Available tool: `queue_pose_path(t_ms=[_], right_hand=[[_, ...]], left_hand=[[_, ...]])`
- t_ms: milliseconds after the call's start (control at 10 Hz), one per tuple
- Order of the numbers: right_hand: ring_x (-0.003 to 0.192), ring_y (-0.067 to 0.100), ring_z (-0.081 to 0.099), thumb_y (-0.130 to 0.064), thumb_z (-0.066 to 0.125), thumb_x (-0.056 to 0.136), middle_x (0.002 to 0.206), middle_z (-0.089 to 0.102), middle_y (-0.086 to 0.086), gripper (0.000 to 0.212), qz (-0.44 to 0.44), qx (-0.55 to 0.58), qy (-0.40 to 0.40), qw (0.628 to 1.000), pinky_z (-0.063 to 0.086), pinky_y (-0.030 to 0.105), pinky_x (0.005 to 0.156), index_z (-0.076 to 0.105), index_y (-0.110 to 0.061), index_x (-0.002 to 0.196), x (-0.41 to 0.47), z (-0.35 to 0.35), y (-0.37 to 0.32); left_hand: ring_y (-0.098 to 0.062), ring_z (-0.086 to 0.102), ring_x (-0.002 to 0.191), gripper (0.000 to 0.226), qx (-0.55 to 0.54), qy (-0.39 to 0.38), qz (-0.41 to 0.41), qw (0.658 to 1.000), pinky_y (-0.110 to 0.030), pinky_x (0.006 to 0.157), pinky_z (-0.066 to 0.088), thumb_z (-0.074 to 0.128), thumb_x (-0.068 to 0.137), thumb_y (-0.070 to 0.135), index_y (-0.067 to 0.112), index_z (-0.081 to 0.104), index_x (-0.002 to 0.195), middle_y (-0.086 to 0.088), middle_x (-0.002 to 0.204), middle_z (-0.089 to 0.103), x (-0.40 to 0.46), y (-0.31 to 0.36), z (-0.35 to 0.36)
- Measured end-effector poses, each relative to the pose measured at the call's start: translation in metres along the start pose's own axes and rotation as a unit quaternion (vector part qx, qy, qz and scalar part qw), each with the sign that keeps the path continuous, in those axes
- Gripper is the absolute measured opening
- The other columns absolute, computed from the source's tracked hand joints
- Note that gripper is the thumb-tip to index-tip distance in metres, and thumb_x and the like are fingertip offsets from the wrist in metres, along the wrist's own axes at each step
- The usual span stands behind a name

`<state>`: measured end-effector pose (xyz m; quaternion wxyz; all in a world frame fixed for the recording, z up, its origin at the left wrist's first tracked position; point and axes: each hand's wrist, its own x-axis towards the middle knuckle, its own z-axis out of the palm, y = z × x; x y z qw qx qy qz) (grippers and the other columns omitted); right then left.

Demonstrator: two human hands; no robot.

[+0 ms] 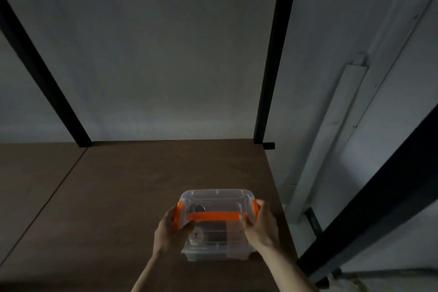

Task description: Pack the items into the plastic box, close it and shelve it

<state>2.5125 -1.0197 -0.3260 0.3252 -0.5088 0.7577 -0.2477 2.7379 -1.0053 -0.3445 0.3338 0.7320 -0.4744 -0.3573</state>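
Observation:
A clear plastic box (214, 242) with its lid on, an orange handle across the top and orange side clips, rests on a dark brown shelf board (118, 197) near the board's right edge. Dim shapes of items show through the lid. My left hand (169, 230) grips the box's left side at the orange clip. My right hand (260, 225) grips the right side, fingers on the lid by the other clip.
Black metal uprights (272, 54) rise at the back right and back left of the shelf against a grey wall. A thick black beam (379, 197) slants at the right. A seam divides the board at the left. A white conduit runs down the right wall.

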Motion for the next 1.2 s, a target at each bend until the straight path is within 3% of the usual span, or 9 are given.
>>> queue_pose_path(t_ms=[100, 200, 400, 600, 700, 800, 900, 1000, 1200], right_hand=[[0.121, 0.024, 0.06, -0.037, 0.071, 0.087, 0.137, 0.056, 0.006, 0.067, 0.002, -0.003, -0.001, 1.0, 0.056, 0.043, 0.096, 0.038, -0.019, 0.142, 0.001, 0.005, 0.007], [0.123, 0.024, 0.058, -0.037, 0.072, 0.086, 0.138, 0.055, 0.006, 0.068, 0.0, 0.003, -0.003, 1.0, 0.054, 0.046, 0.098, 0.038, -0.019, 0.143, 0.002, 0.008, 0.014], [0.125, 0.022, 0.056, -0.039, 0.07, 0.088, 0.14, 0.053, 0.003, 0.07, -0.023, 0.012, 0.0, 1.0, 0.052, 0.041, 0.098, 0.035, -0.022, 0.146, 0.0, 0.012, 0.022], [0.122, 0.019, 0.057, -0.046, 0.061, 0.092, 0.141, 0.053, 0.002, 0.07, -0.07, 0.016, 0.026, 0.997, 0.05, 0.035, 0.091, 0.032, -0.022, 0.151, -0.003, 0.024, 0.034], [0.123, 0.022, 0.058, -0.047, 0.059, 0.093, 0.142, 0.052, 0.003, 0.07, -0.073, 0.007, 0.036, 0.997, 0.053, 0.039, 0.089, 0.029, -0.023, 0.152, -0.002, 0.028, 0.038], [0.122, 0.027, 0.059, -0.048, 0.054, 0.095, 0.143, 0.05, 0.005, 0.072, -0.047, -0.014, 0.01, 0.999, 0.054, 0.042, 0.087, 0.019, -0.028, 0.155, -0.01, 0.024, 0.034], [0.122, 0.026, 0.06, -0.054, 0.049, 0.095, 0.144, 0.049, 0.007, 0.076, -0.048, -0.067, 0.005, 0.997, 0.053, 0.038, 0.086, 0.013, -0.027, 0.157, -0.023, 0.01, 0.03], [0.123, 0.021, 0.059, -0.058, 0.042, 0.097, 0.148, 0.048, 0.006, 0.074, -0.078, -0.125, 0.036, 0.988, 0.054, 0.031, 0.084, 0.015, -0.023, 0.156, -0.047, -0.003, 0.025], [0.124, 0.019, 0.057, -0.057, 0.044, 0.095, 0.145, 0.05, 0.002, 0.072, -0.134, -0.233, 0.062, 0.961, 0.054, 0.034, 0.095, 0.017, -0.03, 0.156, -0.107, -0.005, 0.011]], left_hand=[[-0.014, 0.061, 0.087, 0.062, 0.008, 0.007, -0.015, 1.0, -0.029, 0.074, 0.048, 0.08, 0.078, 0.024, 0.023, 0.057, 0.135, 0.005, 0.104, 0.066, 0.002, -0.007, 0.004], [-0.011, 0.059, 0.086, 0.068, 0.002, 0.009, -0.028, 1.0, -0.022, 0.065, 0.045, 0.08, 0.078, 0.027, 0.024, 0.051, 0.14, 0.004, 0.109, 0.065, -0.001, -0.012, 0.007], [-0.014, 0.06, 0.087, 0.072, 0.009, 0.024, -0.058, 0.998, -0.028, 0.07, 0.047, 0.079, 0.079, 0.034, 0.032, 0.045, 0.142, -0.001, 0.119, 0.068, -0.008, -0.016, 0.009], [-0.002, 0.056, 0.076, 0.071, 0.031, 0.041, -0.05, 0.997, -0.014, 0.058, 0.04, 0.077, 0.079, 0.036, 0.035, 0.044, 0.142, 0.006, 0.114, 0.066, -0.016, -0.017, 0.013], [0.0, 0.056, 0.078, 0.07, 0.04, 0.045, -0.045, 0.997, -0.011, 0.057, 0.038, 0.076, 0.082, 0.036, 0.034, 0.043, 0.143, 0.006, 0.114, 0.065, -0.018, -0.015, 0.014], [-0.011, 0.056, 0.085, 0.06, 0.074, 0.036, -0.049, 0.995, -0.026, 0.068, 0.044, 0.068, 0.086, 0.043, 0.03, 0.045, 0.139, 0.003, 0.111, 0.066, -0.025, -0.01, 0.012], [-0.017, 0.06, 0.081, 0.046, 0.115, 0.034, -0.038, 0.992, -0.032, 0.069, 0.044, 0.057, 0.089, 0.051, 0.029, 0.051, 0.129, 0.003, 0.106, 0.068, -0.039, -0.006, 0.006], [-0.018, 0.06, 0.086, 0.052, 0.158, 0.007, 0.012, 0.987, -0.031, 0.069, 0.042, 0.052, 0.088, 0.057, 0.031, 0.046, 0.133, 0.002, 0.117, 0.067, -0.053, -0.01, -0.01], [-0.018, 0.063, 0.094, 0.05, 0.229, -0.013, 0.126, 0.965, -0.032, 0.068, 0.044, 0.044, 0.077, 0.071, 0.046, 0.038, 0.119, 0.01, 0.118, 0.064, -0.083, -0.019, -0.075]])
